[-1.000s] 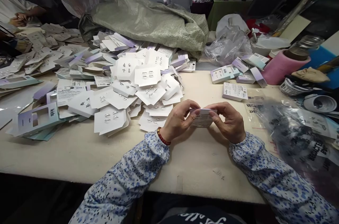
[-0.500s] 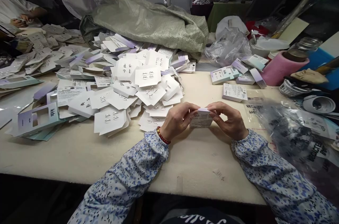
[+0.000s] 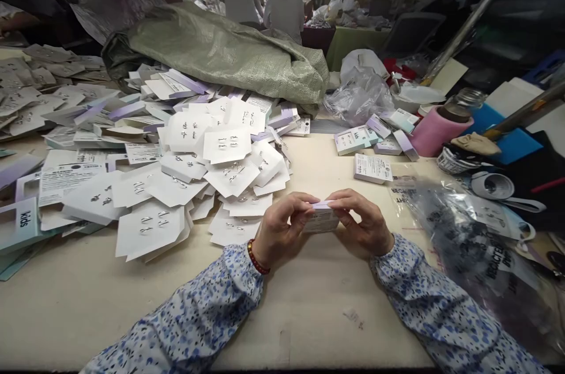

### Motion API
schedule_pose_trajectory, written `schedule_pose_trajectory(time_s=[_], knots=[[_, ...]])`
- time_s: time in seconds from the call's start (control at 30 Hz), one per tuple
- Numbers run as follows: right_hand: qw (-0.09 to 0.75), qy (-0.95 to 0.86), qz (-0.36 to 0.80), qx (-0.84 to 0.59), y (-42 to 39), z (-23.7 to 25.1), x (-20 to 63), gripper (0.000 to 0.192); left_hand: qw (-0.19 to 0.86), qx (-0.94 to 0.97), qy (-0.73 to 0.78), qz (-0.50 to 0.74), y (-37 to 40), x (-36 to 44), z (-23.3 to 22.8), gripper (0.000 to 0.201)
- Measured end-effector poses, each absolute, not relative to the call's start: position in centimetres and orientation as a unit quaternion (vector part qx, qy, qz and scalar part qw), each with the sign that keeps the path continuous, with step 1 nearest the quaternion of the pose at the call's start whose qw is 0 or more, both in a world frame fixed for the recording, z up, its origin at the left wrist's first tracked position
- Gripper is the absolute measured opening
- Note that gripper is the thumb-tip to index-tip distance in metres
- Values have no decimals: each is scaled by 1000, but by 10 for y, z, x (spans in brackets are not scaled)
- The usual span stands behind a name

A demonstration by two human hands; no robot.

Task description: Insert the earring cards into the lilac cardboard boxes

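Observation:
A small printed cardboard box with a lilac top edge is pinched between both hands, just above the table. My left hand grips its left end with thumb and fingers, a red beaded bracelet at the wrist. My right hand has closed on the right end. What the box contains cannot be seen. Left of my hands lies a heap of white cards carrying small silver jewellery pieces. One closed box lies flat beyond my right hand, near a cluster of similar boxes.
Folded "kids" cartons and more cards spread over the left of the table. A green woven sack lies behind the heap. At right are a pink roll, a tape roll and clear plastic bags. Other people sit in the background.
The camera view has tilted up and turned slightly, so the scene sits differently in frame. Both hands keep hold of the box, whose printed face now shows less.

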State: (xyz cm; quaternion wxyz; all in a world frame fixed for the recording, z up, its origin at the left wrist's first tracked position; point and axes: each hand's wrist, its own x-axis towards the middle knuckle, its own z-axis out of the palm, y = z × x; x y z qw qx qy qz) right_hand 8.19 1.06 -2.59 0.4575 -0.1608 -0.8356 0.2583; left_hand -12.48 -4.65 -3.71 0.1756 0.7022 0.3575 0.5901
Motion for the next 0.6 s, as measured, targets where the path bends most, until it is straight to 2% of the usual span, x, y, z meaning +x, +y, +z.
schedule_pose_trajectory(time_s=[0.3,0.43,0.6], knots=[[465,-832,258,-158,6,-33,81,45,143,701,331,616,-51,-123,-39,11],[466,-823,280,-167,6,-39,83,46,142,719,324,598,-49,-126,-42,8],[462,-820,292,-167,6,-39,82,49,144,724,360,571,-48,-127,-43,17]])
